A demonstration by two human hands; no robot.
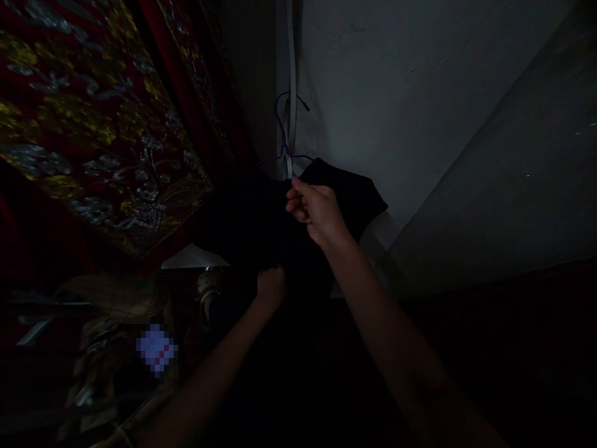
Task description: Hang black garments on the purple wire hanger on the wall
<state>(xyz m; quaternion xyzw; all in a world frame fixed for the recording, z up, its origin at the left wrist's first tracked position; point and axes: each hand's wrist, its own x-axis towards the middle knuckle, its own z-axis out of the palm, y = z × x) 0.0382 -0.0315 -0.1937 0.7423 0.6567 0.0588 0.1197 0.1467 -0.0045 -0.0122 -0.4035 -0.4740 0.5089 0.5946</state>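
A black short-sleeved shirt [345,186] hangs on a thin dark clothes hanger [281,127] in front of a pale wall. Thumb and forefinger of my right hand [318,208] pinch the shirt at its neckline, just below the hanger's hook; the other fingers curl loosely. Lower on the shirt front, my left hand [271,286] is closed with its knuckles up, and appears to grip the cloth. Its fingertips are hidden in the dark. The hanger's hook is open to the right, close to a pale vertical cable or strip [292,68].
A red cloth with gold and silver embroidery [102,118] hangs close on the left. Beneath it lie blurred items, with a pixelated white-blue patch [157,350] among them. A round beige object [209,283] stands low behind the shirt. The wall [420,93] runs along the right.
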